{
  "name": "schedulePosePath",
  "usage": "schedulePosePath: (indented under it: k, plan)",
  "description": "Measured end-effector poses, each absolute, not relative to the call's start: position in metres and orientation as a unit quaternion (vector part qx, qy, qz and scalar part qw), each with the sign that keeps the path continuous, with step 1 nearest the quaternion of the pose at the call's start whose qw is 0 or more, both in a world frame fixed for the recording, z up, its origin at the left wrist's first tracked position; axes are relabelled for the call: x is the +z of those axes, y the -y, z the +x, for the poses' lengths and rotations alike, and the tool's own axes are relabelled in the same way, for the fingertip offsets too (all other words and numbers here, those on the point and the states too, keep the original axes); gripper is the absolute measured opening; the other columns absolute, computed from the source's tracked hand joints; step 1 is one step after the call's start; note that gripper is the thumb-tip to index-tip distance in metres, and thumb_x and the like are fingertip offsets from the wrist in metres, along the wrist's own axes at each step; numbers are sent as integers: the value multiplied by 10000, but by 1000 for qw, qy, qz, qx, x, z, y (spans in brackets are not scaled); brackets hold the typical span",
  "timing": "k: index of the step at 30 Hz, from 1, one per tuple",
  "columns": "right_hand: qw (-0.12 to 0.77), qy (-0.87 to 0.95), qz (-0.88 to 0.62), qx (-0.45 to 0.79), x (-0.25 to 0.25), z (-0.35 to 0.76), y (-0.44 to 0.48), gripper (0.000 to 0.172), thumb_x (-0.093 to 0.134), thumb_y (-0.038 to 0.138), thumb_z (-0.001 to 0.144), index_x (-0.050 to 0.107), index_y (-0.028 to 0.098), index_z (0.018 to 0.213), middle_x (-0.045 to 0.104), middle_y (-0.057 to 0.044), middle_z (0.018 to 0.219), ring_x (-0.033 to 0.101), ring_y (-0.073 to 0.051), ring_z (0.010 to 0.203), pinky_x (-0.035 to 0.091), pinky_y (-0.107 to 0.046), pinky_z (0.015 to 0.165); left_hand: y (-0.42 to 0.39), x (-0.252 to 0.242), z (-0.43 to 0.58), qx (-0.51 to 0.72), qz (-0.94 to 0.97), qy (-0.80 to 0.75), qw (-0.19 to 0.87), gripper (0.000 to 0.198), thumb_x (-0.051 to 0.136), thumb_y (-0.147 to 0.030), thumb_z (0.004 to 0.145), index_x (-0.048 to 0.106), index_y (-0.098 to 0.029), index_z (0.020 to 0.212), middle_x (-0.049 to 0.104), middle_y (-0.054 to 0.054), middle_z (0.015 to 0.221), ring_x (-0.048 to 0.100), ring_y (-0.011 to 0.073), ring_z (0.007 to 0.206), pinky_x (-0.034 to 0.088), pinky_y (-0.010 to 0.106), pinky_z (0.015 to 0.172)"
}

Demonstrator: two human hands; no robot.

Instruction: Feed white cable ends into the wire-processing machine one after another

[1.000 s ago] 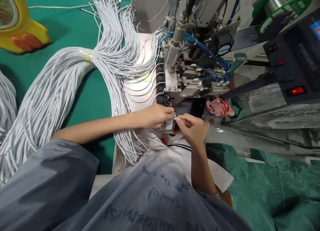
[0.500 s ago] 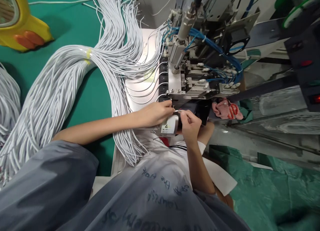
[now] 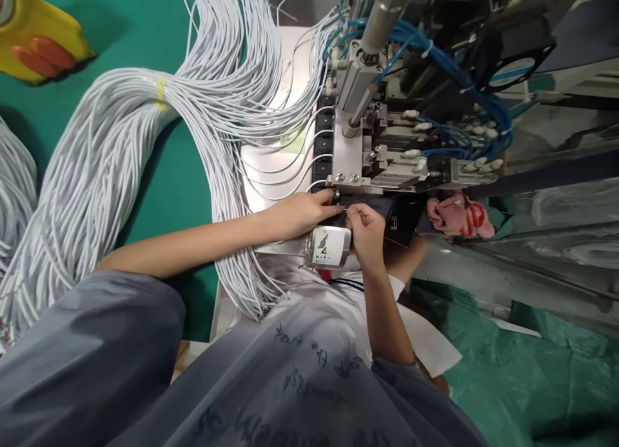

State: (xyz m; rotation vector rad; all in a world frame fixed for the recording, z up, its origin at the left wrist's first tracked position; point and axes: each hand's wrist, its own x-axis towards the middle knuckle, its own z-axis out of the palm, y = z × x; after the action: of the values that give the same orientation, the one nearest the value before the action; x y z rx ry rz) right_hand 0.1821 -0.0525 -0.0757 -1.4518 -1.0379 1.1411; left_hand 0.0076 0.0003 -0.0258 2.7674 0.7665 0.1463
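Note:
My left hand [image 3: 307, 213] reaches in from the left, its fingers closed near the front corner of the pneumatic machine [image 3: 349, 157]. Close beside it, my right hand [image 3: 367, 234] is pinched, thumb against forefinger. Between the fingertips shows a thin cable end [image 3: 344, 208], held from both sides; its finer details are too small to make out. Just below sits a small box with a white label [image 3: 329, 246]. Several white cables curve into a row of black blocks [image 3: 323, 144] along the machine's left side.
A large bundle of white cables [image 3: 120, 128], tied with a yellow band [image 3: 161, 93], lies on the green table [image 3: 133, 24]. A yellow duck-shaped object [image 3: 43, 34] stands at the upper left. Pink cloth [image 3: 457, 215] lies right of the machine, above green sheeting [image 3: 546, 382].
The camera view has shifted, so the machine appears larger and further right. Less of the white cable end shows between my hands, and my right hand's fingers are drawn into a tighter pinch.

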Motion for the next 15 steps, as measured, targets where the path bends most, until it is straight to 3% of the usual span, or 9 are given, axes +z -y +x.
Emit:
schedulePosePath:
  k: [12,15]
  plan:
    - [452,445,-567,525,-79,185,48,202,477,358,864,502,199,742,469,41,599,394,-90,511,301,-234,490,-1,-22,11,12,964,-256,72,323,432,-129,888,566,-109,1181,537,134,1062,603,145,731,403,232,493]
    - [453,465,-559,516,-80,185,47,262,431,403,895,476,206,728,405,49,574,360,-96,514,277,-236,488,-1,-20,12,5,965,-253,63,340,418,-124,891,550,-104,1204,538,136,1052,604,143,731,397,230,484]
